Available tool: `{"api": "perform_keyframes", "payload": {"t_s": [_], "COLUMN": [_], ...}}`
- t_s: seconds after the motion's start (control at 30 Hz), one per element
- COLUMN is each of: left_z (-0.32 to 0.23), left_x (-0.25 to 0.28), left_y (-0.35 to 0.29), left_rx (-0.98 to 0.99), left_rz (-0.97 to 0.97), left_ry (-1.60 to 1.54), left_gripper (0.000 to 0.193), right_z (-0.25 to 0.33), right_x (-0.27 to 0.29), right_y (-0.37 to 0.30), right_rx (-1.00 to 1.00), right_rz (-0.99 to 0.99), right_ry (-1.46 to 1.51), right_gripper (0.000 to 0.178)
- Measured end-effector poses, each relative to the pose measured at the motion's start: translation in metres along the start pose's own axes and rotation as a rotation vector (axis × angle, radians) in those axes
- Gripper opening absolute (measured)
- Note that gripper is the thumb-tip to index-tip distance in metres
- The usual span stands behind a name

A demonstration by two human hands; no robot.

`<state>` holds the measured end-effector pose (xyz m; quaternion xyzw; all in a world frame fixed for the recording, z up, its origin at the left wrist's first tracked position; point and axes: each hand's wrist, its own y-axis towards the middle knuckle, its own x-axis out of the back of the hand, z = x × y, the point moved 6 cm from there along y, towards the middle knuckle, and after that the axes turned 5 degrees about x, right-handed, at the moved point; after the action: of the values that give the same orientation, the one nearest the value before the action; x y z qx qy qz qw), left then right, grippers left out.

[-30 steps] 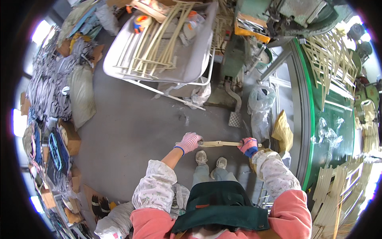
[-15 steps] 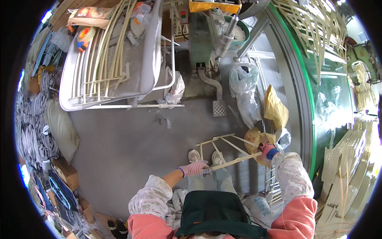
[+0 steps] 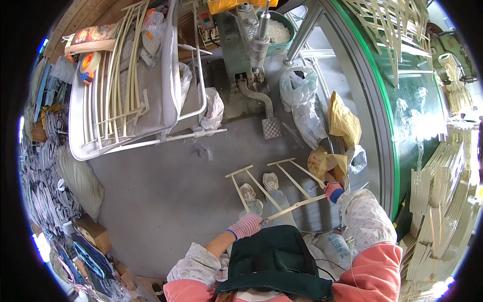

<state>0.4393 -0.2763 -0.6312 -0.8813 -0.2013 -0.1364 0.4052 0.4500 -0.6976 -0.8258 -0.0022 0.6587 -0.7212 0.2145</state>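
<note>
My left hand (image 3: 246,226), in a pink-striped glove, is closed round the left end of a cream slatted frame (image 3: 298,205). Closed at the frame's right end is my right hand (image 3: 333,192), in a pink and blue glove. The frame's long bar runs between my hands, slightly bent near the middle. From it, thin slats reach away from me to two short crosspieces, a left one (image 3: 239,171) and a right one (image 3: 281,161), with a gap between them. Below the frame are my two shoes (image 3: 270,180). My fingertips are partly hidden.
A metal foot pedal (image 3: 272,128) juts from a green machine ahead. At the left stands a white-rimmed tray table (image 3: 75,126) with long cream strips and a tape dispenser (image 3: 89,67). Plastic bags (image 3: 304,108) and a yellow sack (image 3: 344,120) lie right, beside a green-edged bench (image 3: 385,108).
The frame's two crosspieces have swung apart, opening a gap between them; the left section has turned leftward. My left hand is slightly lower. The whole view has shifted a little.
</note>
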Motion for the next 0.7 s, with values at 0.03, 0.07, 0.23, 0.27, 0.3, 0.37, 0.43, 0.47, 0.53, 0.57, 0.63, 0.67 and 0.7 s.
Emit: {"api": "perform_keyframes", "payload": {"t_s": [0.03, 0.07, 0.23, 0.27, 0.3, 0.37, 0.43, 0.47, 0.53, 0.57, 0.63, 0.67, 0.7], "left_z": [-0.002, -0.003, -0.002, -0.005, -0.009, -0.014, -0.020, -0.023, -0.029, -0.031, -0.037, -0.041, -0.043], "left_x": [0.002, 0.003, -0.005, -0.001, 0.004, 0.015, 0.023, 0.027, 0.038, 0.045, 0.059, 0.065, 0.067], "left_y": [0.001, 0.001, 0.002, -0.001, -0.004, -0.008, -0.011, -0.010, -0.009, -0.007, 0.000, 0.004, 0.010], "left_rx": [-0.039, -0.070, 0.011, -0.002, -0.013, 0.027, 0.064, 0.080, 0.114, 0.126, 0.134, 0.138, 0.197], "left_rz": [-0.097, -0.185, -0.133, -0.164, -0.197, -0.201, -0.135, -0.086, -0.033, -0.030, -0.057, -0.083, -0.058], "left_ry": [-0.022, -0.030, -0.048, -0.046, -0.044, -0.105, -0.117, -0.096, -0.062, -0.045, -0.059, -0.092, -0.085], "left_gripper": [0.041, 0.043, 0.050, 0.051, 0.052, 0.054, 0.055, 0.055, 0.056, 0.056, 0.057, 0.057, 0.058], "right_z": [-0.003, -0.007, -0.023, -0.027, -0.012, -0.015, -0.017, -0.015, -0.010, -0.007, 0.004, 0.010, 0.019], "right_x": [0.009, 0.018, 0.011, -0.014, -0.030, -0.045, -0.057, -0.065, -0.079, -0.084, -0.097, -0.101, -0.104], "right_y": [0.004, 0.007, -0.014, -0.029, -0.037, -0.054, -0.065, -0.067, -0.071, -0.070, -0.068, -0.067, -0.065], "right_rx": [-0.083, -0.146, -0.386, -0.717, -0.950, -1.012, -0.949, -0.927, -0.896, -0.853, -0.899, -0.923, -0.949], "right_rz": [0.003, -0.050, -0.216, -0.269, -0.350, -0.411, -0.515, -0.567, -0.645, -0.714, -0.793, -0.834, -0.882], "right_ry": [-0.024, -0.041, 1.002, 1.862, 2.767, 2.874, 3.039, 3.109, 3.253, 3.283, 3.204, 3.149, 3.089], "right_gripper": [0.009, 0.008, 0.015, 0.015, 0.015, 0.014, 0.013, 0.012, 0.012, 0.011, 0.011, 0.011, 0.011]}}
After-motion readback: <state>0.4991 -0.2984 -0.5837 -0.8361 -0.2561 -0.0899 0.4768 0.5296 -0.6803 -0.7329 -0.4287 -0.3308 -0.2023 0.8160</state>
